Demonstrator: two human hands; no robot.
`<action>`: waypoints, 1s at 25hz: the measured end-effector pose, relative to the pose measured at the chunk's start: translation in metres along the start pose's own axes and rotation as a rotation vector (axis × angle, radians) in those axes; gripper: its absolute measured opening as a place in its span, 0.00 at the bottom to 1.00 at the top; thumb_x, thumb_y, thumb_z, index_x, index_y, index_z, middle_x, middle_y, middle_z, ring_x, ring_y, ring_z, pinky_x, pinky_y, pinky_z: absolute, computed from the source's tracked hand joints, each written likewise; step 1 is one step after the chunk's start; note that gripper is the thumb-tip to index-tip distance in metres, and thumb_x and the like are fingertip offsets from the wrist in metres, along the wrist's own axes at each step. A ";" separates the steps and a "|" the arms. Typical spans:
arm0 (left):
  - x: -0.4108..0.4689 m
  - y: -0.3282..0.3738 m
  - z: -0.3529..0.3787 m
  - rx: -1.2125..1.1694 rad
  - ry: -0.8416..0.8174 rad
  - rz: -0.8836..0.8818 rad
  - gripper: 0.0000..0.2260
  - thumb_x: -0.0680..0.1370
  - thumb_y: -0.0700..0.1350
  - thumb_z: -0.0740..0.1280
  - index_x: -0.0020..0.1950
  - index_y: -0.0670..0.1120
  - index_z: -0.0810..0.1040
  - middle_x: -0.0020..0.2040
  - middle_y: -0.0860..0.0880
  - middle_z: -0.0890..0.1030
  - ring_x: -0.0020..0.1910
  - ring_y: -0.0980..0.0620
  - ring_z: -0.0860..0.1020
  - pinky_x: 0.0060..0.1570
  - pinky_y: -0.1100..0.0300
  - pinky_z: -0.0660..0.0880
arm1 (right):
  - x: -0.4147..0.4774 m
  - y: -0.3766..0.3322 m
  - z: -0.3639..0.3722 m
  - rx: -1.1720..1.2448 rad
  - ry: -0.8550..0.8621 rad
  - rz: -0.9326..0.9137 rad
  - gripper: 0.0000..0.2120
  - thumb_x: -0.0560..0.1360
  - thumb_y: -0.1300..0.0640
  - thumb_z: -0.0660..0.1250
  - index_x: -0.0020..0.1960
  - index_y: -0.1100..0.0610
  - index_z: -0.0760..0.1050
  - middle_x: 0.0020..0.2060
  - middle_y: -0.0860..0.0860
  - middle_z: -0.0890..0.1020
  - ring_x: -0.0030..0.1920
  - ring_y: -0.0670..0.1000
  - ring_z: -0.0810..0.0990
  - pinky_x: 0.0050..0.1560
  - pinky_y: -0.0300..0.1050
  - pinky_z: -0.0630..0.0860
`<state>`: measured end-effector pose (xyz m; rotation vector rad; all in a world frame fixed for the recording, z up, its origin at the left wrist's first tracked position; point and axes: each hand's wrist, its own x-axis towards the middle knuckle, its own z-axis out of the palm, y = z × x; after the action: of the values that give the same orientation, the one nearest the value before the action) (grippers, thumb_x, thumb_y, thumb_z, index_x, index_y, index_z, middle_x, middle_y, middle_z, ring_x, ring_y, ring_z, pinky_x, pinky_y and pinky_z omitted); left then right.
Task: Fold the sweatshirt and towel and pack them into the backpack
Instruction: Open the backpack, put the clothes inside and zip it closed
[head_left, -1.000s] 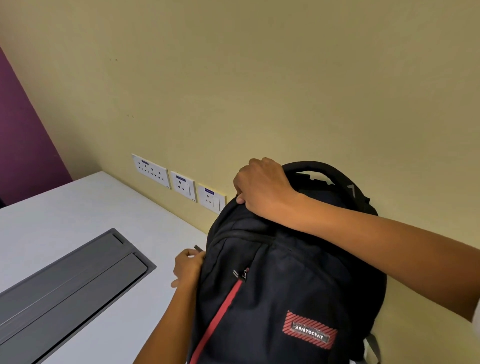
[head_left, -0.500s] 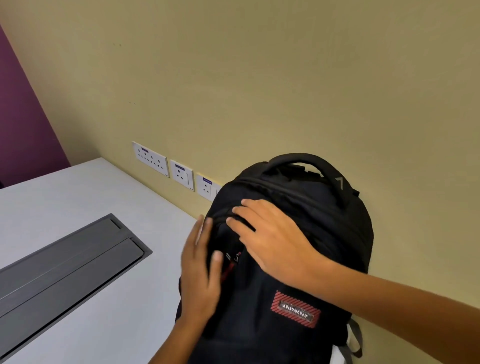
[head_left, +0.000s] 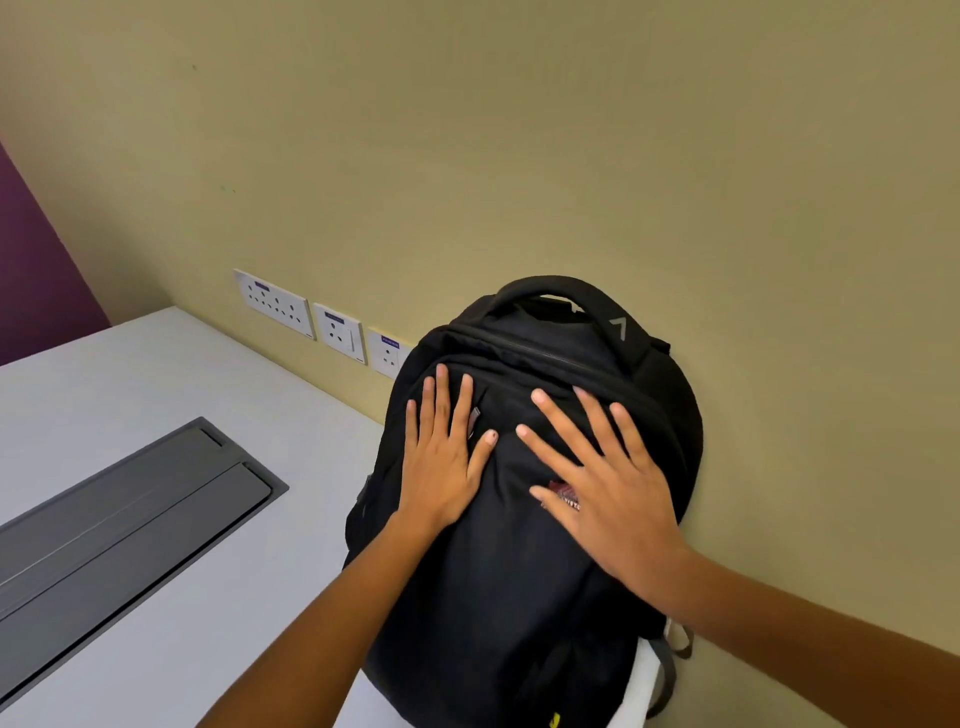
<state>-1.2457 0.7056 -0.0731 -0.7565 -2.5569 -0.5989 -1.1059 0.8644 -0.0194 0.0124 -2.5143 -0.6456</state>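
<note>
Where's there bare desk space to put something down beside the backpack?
Bare white desk lies between the grey hatch and the backpack, and from the hatch back to the wall sockets. It is crowded at the wall, where the backpack stands with the left hand and right hand flat on it.

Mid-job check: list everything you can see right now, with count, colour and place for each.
backpack: one, black, upright on the table, its back against the wall
logo patch: one, red, on the backpack's front, partly under the right hand
table: one, white, lower left
cable hatch: one, grey, set into the table, left of the backpack
socket plates: three, white, on the wall, left of the backpack's top
wall: one, beige, behind everything
panel: one, purple, far left
left hand: flat on the backpack's front, fingers straight
right hand: flat on the backpack's front, fingers spread
</note>
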 end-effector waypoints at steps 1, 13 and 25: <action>0.003 0.001 -0.003 -0.007 -0.005 -0.005 0.30 0.80 0.62 0.43 0.77 0.54 0.35 0.78 0.48 0.35 0.77 0.50 0.37 0.75 0.47 0.41 | 0.003 0.002 0.003 -0.012 -0.004 0.007 0.34 0.76 0.35 0.58 0.77 0.43 0.53 0.78 0.48 0.49 0.77 0.57 0.50 0.76 0.54 0.37; -0.093 0.033 0.014 0.024 -0.036 0.000 0.27 0.81 0.55 0.49 0.79 0.49 0.50 0.79 0.48 0.47 0.78 0.47 0.46 0.72 0.38 0.50 | -0.031 -0.044 0.004 0.112 0.059 -0.082 0.26 0.79 0.46 0.56 0.76 0.52 0.61 0.77 0.55 0.56 0.77 0.57 0.50 0.74 0.57 0.35; -0.090 0.030 0.009 -0.028 -0.069 -0.044 0.25 0.81 0.52 0.49 0.78 0.51 0.56 0.78 0.53 0.56 0.77 0.54 0.50 0.75 0.46 0.44 | -0.061 -0.048 0.043 0.149 -0.072 -0.038 0.29 0.81 0.45 0.51 0.79 0.54 0.51 0.78 0.51 0.53 0.78 0.54 0.50 0.75 0.58 0.46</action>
<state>-1.1608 0.6960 -0.1157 -0.7443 -2.6392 -0.6343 -1.0816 0.8496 -0.1032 0.0929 -2.6322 -0.4803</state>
